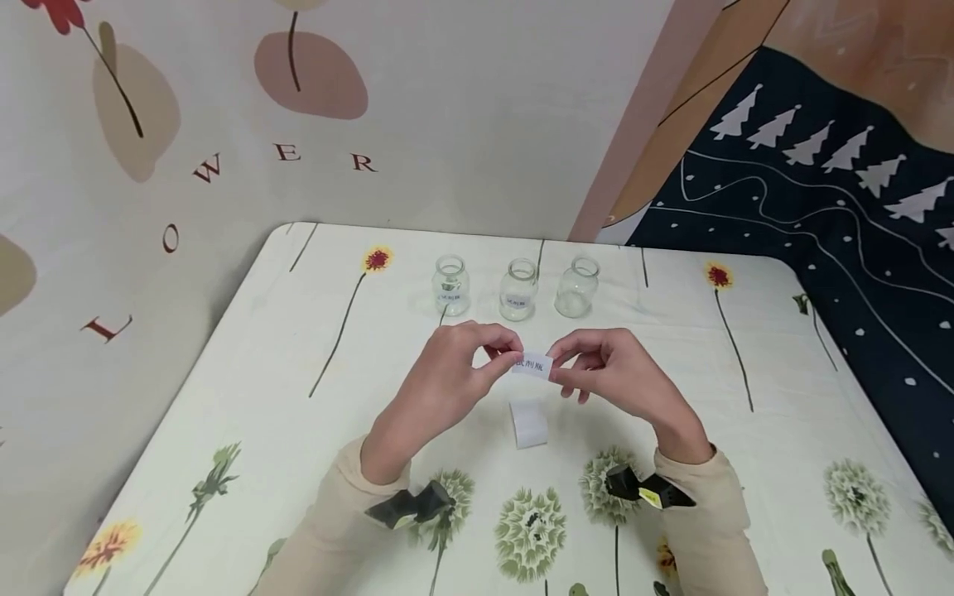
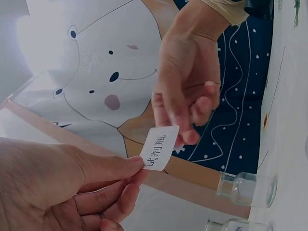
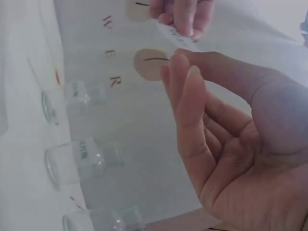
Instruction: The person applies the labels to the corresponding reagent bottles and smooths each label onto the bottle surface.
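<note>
A small white label point(image 1: 533, 364) with handwriting is pinched at one edge between the thumb and index finger of my left hand point(image 1: 455, 372). At its other edge is my right hand point(image 1: 622, 372), with thumb and index finger apart and the other fingers loosely bent. Those right fingertips are at or very near the label's edge; contact is hard to tell. Beneath the hands lies a curled strip of white backing paper point(image 1: 528, 424). Behind them stand a left glass jar point(image 1: 450, 285) and a middle glass jar point(image 1: 517, 290), both labelled, and a right glass jar point(image 1: 577, 287) showing no label.
The jars stand upright in a row toward the back of the table, which has a flower-print cloth point(image 1: 313, 463). A patterned wall hanging point(image 1: 477, 124) rises behind the back edge. Dark bands point(image 1: 411, 505) sit on both sleeves.
</note>
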`<move>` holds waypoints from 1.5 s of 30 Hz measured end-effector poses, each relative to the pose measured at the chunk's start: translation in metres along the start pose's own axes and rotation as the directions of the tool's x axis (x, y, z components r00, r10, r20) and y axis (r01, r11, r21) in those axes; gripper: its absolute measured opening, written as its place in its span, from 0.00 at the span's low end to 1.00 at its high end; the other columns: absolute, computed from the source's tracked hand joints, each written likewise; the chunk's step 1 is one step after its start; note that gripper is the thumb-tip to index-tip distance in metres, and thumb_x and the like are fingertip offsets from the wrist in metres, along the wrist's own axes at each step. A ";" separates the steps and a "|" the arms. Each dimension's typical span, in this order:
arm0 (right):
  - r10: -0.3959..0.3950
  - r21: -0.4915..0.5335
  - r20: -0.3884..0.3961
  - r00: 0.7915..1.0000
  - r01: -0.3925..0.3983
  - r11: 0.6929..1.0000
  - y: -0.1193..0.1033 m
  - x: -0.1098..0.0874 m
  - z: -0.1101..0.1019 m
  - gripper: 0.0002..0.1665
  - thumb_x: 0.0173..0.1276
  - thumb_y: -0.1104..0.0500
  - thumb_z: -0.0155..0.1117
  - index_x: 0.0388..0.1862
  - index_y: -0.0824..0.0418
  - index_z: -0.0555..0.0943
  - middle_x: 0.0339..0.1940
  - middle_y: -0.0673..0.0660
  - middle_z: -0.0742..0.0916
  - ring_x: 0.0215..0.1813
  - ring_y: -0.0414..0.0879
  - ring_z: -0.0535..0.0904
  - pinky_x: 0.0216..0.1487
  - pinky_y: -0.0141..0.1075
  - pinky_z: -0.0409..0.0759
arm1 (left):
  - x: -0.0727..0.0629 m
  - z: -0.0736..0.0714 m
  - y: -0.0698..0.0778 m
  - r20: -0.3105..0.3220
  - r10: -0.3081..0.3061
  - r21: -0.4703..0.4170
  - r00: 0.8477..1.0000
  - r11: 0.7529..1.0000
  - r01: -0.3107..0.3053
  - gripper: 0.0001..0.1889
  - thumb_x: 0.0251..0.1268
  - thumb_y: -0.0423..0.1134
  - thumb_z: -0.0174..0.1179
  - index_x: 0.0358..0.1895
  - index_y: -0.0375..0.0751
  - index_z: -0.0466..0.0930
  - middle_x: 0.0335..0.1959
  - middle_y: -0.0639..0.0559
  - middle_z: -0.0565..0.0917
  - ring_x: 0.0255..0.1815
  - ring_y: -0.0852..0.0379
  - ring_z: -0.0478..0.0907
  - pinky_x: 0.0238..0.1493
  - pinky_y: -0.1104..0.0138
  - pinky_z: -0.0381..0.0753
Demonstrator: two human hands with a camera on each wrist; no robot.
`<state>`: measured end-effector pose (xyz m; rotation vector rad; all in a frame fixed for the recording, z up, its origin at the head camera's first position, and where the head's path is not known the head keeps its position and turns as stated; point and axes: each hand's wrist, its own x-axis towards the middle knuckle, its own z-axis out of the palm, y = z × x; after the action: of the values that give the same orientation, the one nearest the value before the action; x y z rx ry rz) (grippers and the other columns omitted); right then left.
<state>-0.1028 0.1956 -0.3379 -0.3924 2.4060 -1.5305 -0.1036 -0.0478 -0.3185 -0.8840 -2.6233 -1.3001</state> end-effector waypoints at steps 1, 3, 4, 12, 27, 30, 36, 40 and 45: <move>-0.009 0.031 -0.009 1.000 0.009 0.999 -0.001 -0.001 -0.001 0.08 0.68 0.66 0.72 0.44 0.67 0.86 0.27 0.59 0.89 0.28 0.53 0.86 0.30 0.44 0.86 | 0.000 0.000 0.000 0.001 -0.003 0.001 1.000 1.000 0.003 0.02 0.68 0.33 0.69 0.37 0.46 0.89 0.32 0.59 0.89 0.34 0.61 0.78 0.37 0.64 0.77; -0.021 0.059 -0.012 1.000 0.022 0.998 -0.003 -0.003 -0.002 0.07 0.67 0.67 0.72 0.43 0.67 0.86 0.26 0.58 0.89 0.27 0.49 0.85 0.30 0.44 0.86 | 0.001 0.001 0.000 0.002 -0.003 0.003 1.000 1.000 0.003 0.02 0.68 0.33 0.69 0.37 0.45 0.89 0.32 0.59 0.89 0.34 0.61 0.79 0.37 0.64 0.77; -0.027 0.067 -0.011 1.000 0.028 0.997 -0.004 -0.003 -0.002 0.07 0.67 0.67 0.72 0.43 0.67 0.86 0.26 0.58 0.89 0.26 0.48 0.85 0.30 0.43 0.85 | 0.001 0.001 -0.001 0.001 -0.001 0.003 1.000 1.000 0.001 0.02 0.69 0.33 0.69 0.37 0.45 0.89 0.33 0.58 0.89 0.34 0.61 0.79 0.37 0.64 0.77; -0.048 0.100 -0.026 0.999 0.050 0.994 -0.004 -0.004 -0.005 0.07 0.67 0.68 0.72 0.42 0.70 0.86 0.28 0.59 0.89 0.26 0.46 0.84 0.30 0.40 0.84 | 0.001 0.003 -0.001 -0.010 -0.001 0.006 1.000 1.000 0.001 0.03 0.69 0.33 0.69 0.38 0.46 0.89 0.32 0.58 0.88 0.34 0.60 0.80 0.38 0.63 0.78; -0.043 0.082 -0.081 0.996 0.050 0.995 -0.005 -0.004 -0.004 0.07 0.70 0.66 0.70 0.42 0.71 0.86 0.27 0.58 0.88 0.25 0.47 0.83 0.31 0.37 0.83 | 0.002 0.005 -0.003 -0.009 0.023 -0.015 1.000 1.000 -0.023 0.02 0.68 0.32 0.69 0.39 0.44 0.89 0.33 0.58 0.89 0.35 0.62 0.82 0.38 0.65 0.78; -0.032 0.068 -0.100 0.994 0.039 0.997 -0.004 -0.004 -0.004 0.07 0.70 0.66 0.71 0.42 0.71 0.86 0.27 0.58 0.87 0.25 0.49 0.83 0.31 0.37 0.83 | 0.003 0.005 -0.004 -0.020 0.027 -0.035 0.999 0.999 -0.027 0.03 0.69 0.32 0.68 0.40 0.43 0.90 0.33 0.57 0.90 0.35 0.61 0.82 0.38 0.66 0.78; -0.028 0.050 -0.117 0.993 0.034 0.998 -0.003 -0.003 -0.004 0.07 0.70 0.65 0.71 0.42 0.70 0.86 0.28 0.57 0.87 0.26 0.50 0.82 0.31 0.37 0.82 | 0.004 0.006 -0.008 -0.049 0.013 -0.065 0.999 0.998 -0.016 0.03 0.69 0.33 0.68 0.41 0.42 0.90 0.33 0.54 0.90 0.33 0.60 0.80 0.34 0.65 0.77; -0.040 0.036 -0.130 0.991 0.045 0.998 -0.003 -0.004 -0.005 0.07 0.70 0.65 0.72 0.42 0.69 0.87 0.28 0.58 0.87 0.26 0.49 0.81 0.31 0.37 0.82 | 0.004 0.007 -0.008 -0.068 -0.023 -0.025 0.997 0.999 0.021 0.03 0.69 0.34 0.68 0.41 0.43 0.90 0.32 0.57 0.89 0.32 0.61 0.80 0.30 0.67 0.76; -0.049 0.027 -0.151 0.987 0.053 0.998 -0.003 -0.005 -0.007 0.07 0.69 0.65 0.72 0.41 0.69 0.87 0.28 0.60 0.85 0.25 0.47 0.81 0.31 0.37 0.82 | 0.002 0.006 -0.008 -0.052 -0.050 -0.005 0.997 0.999 0.050 0.03 0.69 0.35 0.68 0.39 0.44 0.91 0.31 0.60 0.88 0.33 0.62 0.80 0.33 0.66 0.77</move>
<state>-0.1002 0.2026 -0.3320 -0.3458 2.4994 -1.6737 -0.1088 -0.0460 -0.3269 -0.7786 -2.6202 -1.3210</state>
